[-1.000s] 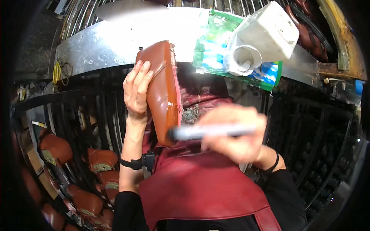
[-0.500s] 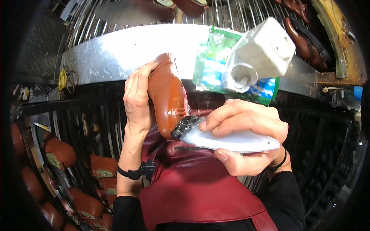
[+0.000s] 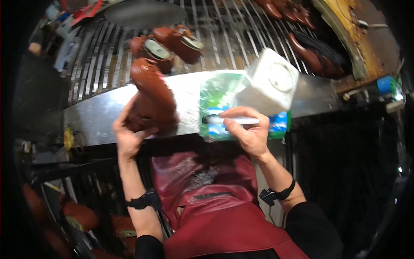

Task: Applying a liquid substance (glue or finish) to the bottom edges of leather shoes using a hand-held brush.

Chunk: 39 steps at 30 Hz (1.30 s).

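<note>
My left hand grips a brown leather shoe by its heel end, fingers on one side and thumb on the other. The shoe is over the left part of the metal ledge, its toe pointing away from me. In my right hand is a brush with a white handle, pinched between thumb and fingers. Its dark bristles point left, above a green and blue plastic sheet. A boxy white plastic container stands on that sheet, just beyond my right hand.
Beyond the shiny metal ledge runs a rack of metal bars bearing more brown shoes. Other shoes lie at the far right by a worn wooden board. Brown shoes fill a rack at lower left. A red apron covers my lap.
Both hands have moved forward from my lap to the ledge. The shoe has left the apron, turned toe away. The brush has come off the shoe and over the plastic sheet.
</note>
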Each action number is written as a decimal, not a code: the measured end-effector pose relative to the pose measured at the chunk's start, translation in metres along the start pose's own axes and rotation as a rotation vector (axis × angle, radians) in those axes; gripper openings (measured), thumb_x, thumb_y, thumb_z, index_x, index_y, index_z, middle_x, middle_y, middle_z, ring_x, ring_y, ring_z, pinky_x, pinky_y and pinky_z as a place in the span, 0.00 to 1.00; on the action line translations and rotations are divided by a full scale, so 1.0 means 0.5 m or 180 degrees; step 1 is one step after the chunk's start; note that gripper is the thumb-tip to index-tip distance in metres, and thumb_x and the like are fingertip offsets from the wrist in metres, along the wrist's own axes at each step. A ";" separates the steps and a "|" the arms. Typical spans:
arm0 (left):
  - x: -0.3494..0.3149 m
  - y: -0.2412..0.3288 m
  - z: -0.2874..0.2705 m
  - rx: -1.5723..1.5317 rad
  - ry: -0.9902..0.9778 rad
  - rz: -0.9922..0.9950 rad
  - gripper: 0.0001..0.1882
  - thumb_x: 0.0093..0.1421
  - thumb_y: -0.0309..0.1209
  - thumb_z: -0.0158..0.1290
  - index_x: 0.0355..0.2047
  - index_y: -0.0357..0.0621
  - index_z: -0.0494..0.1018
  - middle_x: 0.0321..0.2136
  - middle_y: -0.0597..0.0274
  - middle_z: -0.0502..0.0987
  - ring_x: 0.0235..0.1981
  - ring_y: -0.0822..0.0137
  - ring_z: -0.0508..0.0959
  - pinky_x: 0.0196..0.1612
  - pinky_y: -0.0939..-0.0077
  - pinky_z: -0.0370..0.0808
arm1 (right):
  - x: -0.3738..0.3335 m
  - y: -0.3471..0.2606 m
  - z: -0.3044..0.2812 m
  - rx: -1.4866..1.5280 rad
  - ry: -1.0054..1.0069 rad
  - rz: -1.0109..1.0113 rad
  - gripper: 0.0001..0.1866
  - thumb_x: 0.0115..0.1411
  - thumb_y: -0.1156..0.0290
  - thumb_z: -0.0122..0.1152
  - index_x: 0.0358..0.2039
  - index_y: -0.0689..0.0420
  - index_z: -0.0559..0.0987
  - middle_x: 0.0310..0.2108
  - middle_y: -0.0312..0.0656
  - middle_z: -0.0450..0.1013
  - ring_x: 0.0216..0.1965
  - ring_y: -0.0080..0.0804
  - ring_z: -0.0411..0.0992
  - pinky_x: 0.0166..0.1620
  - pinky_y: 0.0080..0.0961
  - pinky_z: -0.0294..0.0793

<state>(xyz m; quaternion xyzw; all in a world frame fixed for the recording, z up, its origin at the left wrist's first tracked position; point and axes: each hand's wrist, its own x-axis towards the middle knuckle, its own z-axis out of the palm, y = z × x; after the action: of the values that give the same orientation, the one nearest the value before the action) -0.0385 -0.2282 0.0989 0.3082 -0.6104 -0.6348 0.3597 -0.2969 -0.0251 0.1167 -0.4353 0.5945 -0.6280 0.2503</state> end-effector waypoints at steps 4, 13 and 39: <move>-0.106 -0.044 0.008 -0.0458 0.0226 0.0164 0.46 0.49 0.23 0.66 0.69 0.25 0.63 0.58 0.38 0.77 0.58 0.49 0.80 0.65 0.57 0.74 | -0.109 0.013 -0.076 -0.0023 0.1427 0.0207 0.08 0.69 0.73 0.69 0.40 0.66 0.84 0.28 0.37 0.80 0.23 0.19 0.76 0.27 0.17 0.73; -0.262 -0.132 0.058 -0.1049 0.0143 -0.0363 0.39 0.48 0.28 0.69 0.61 0.25 0.73 0.56 0.37 0.80 0.57 0.50 0.81 0.66 0.56 0.74 | -0.102 0.034 -0.039 0.0782 0.2118 0.1277 0.11 0.71 0.70 0.65 0.35 0.66 0.80 0.22 0.45 0.78 0.16 0.27 0.76 0.17 0.22 0.73; -0.237 -0.078 0.060 -0.1638 0.0077 -0.0501 0.28 0.65 0.32 0.56 0.61 0.24 0.72 0.52 0.45 0.82 0.50 0.57 0.85 0.58 0.63 0.80 | -0.202 -0.141 0.035 0.1230 -0.0443 0.1257 0.08 0.63 0.75 0.66 0.36 0.70 0.81 0.36 0.54 0.83 0.29 0.27 0.78 0.34 0.25 0.79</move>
<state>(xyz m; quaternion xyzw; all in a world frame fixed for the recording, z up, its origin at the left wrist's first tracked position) -0.0011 -0.1134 0.0563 0.2607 -0.3987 -0.7914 0.3830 -0.2180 0.0614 0.1580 -0.2974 0.5185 -0.6374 0.4863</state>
